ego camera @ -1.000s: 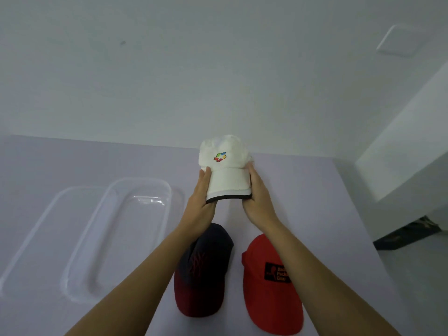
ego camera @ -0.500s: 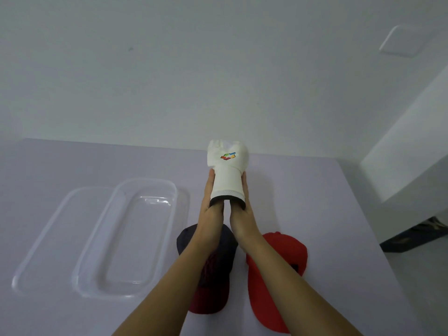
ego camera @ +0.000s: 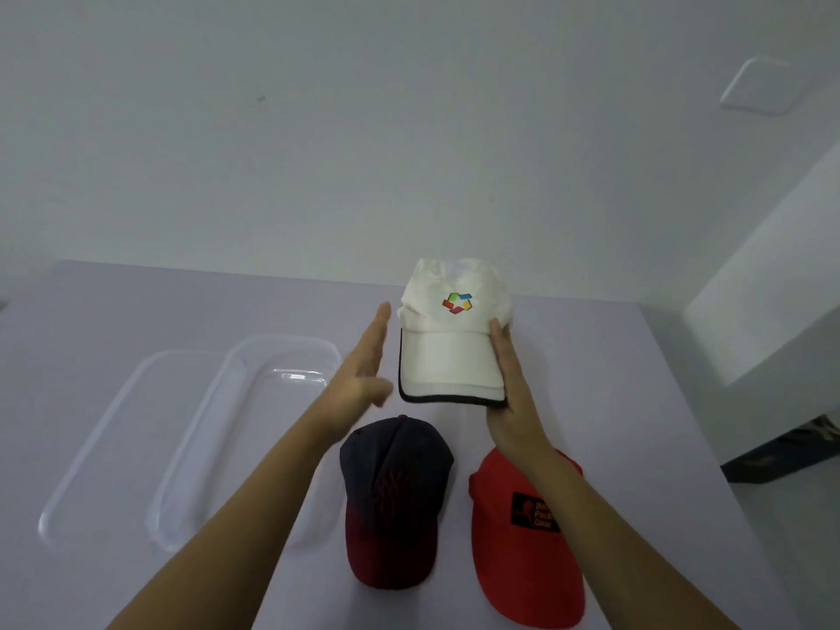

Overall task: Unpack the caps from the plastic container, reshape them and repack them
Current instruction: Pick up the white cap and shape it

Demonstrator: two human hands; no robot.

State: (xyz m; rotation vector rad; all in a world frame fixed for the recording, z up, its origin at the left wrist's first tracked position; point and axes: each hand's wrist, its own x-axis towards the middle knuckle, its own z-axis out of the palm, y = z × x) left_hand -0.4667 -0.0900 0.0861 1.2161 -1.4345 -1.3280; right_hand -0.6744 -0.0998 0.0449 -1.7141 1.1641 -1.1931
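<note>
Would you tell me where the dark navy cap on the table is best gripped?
Probably by the brim of the dark navy cap, from the near side: the stiff maroon brim points toward the person and lies flat, while the soft crown would dent. The open left hand is nearest.

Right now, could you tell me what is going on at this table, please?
A person is working on a white cap. The right hand holds it by the brim's edge above the table, while the left hand is open beside it, not touching. A navy cap and a red cap lie on the table. Two clear plastic container pieces sit empty at the left.
</note>
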